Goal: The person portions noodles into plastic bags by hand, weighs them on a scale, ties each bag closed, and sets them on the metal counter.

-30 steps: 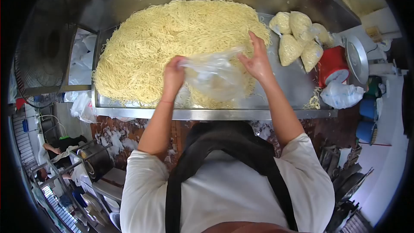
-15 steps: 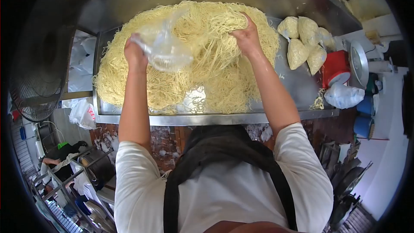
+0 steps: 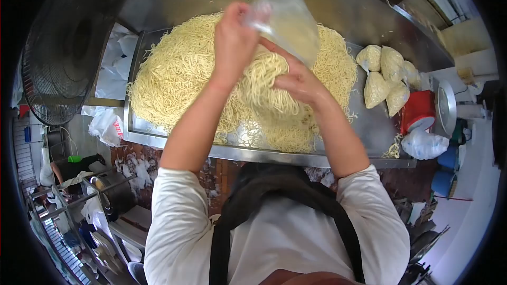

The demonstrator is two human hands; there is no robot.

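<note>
My left hand (image 3: 235,39) is closed on the edge of a clear plastic bag (image 3: 293,18), which swings up and to the right, blurred by motion. Below the bag, my right hand (image 3: 298,80) grips a clump of yellow noodles (image 3: 266,82), its fingers partly behind the clump. The two hands are close together, the left one higher. Beneath them a large heap of loose noodles (image 3: 179,71) covers much of the metal tray (image 3: 232,152). Several filled bags of noodles (image 3: 376,89) lie at the tray's right side.
Right of the filled bags stands a red scale (image 3: 418,108) with a round metal pan (image 3: 447,106), beside a bundle of plastic bags (image 3: 425,144). A fan (image 3: 58,68) is at the left. Another person (image 3: 68,171) is at the lower left, beyond a metal rack.
My left hand has moved right and up with the bag, coming close to my right hand. My right hand, empty in the earliest frame, has taken up noodles and since come slightly lower.
</note>
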